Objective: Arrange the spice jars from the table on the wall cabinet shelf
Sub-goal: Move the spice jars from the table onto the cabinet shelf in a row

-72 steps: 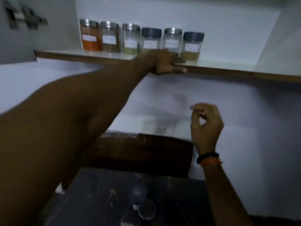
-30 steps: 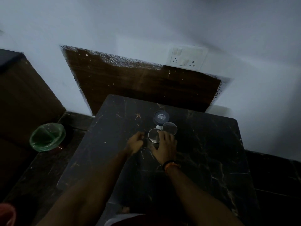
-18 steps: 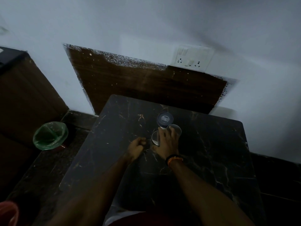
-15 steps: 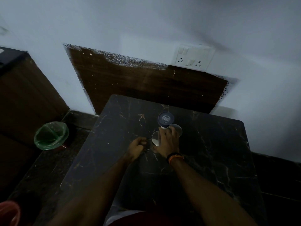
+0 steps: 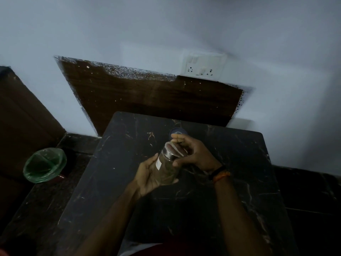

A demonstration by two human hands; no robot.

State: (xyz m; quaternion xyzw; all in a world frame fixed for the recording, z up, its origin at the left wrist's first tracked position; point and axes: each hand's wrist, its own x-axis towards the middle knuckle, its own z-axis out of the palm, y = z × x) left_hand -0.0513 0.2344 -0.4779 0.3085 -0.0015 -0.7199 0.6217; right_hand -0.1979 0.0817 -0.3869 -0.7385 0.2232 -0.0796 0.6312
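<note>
A glass spice jar (image 5: 167,169) with a silver lid and a white label is tilted in the air above the dark marble table (image 5: 239,182). My left hand (image 5: 147,174) cups its body from below. My right hand (image 5: 191,152) wraps the lid end from the right. Behind my right hand a dark-lidded jar (image 5: 176,131) stands on the table, mostly hidden by my fingers. The wall cabinet shelf is out of view.
A green-lined bin (image 5: 45,164) sits on the floor to the left of the table. A dark wooden panel (image 5: 151,100) and a white socket plate (image 5: 203,66) are on the wall behind. A brown cabinet side (image 5: 22,115) stands at far left.
The view dropped from the shelf to the table. My right hand took a silver-lidded jar from the group, and both hands now hold it lifted and tilted.
</note>
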